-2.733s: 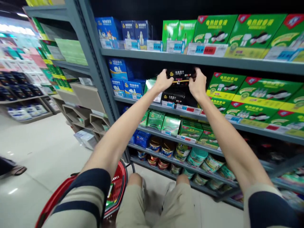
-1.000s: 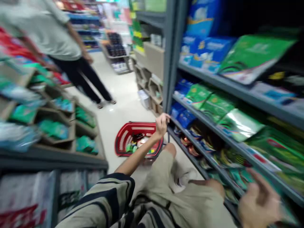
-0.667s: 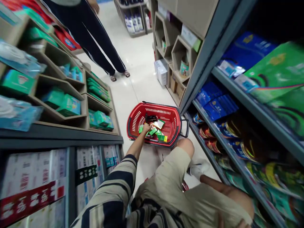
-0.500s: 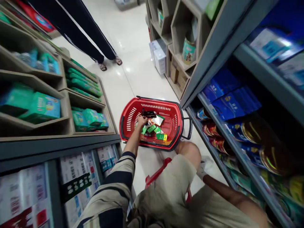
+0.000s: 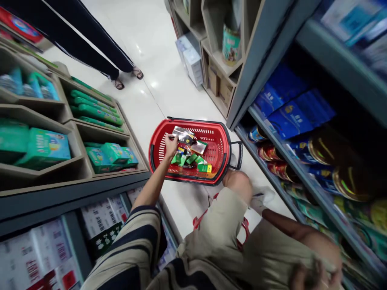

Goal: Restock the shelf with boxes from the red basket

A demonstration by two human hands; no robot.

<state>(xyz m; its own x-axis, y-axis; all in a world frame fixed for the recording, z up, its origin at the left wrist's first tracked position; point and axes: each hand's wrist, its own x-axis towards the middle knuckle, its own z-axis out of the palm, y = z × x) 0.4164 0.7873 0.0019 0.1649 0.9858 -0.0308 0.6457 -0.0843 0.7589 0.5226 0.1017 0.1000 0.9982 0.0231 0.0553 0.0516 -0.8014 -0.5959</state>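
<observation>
One left hand [image 5: 171, 146]: pinching the edge of a foil packet [image 5: 183, 135] inside the red shopping basket [image 5: 155, 151].
Right hand [image 5: 316, 274]: blurred over the shorts [image 5: 217, 237], state I cannot tell.

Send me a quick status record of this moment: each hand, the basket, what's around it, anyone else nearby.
left hand: inside the red plastic shopping basket, fingertips beside a foil packet
right hand: blurred, low by the beige shorts
basket contents: foil packets, small green boxes
basket place: on the white tile floor, in front of the person's knee
right side: blue packs on a grey metal shelf
left side: green boxes in beige cubbies
other person: standing in the aisle, dark trousers, sandals
</observation>
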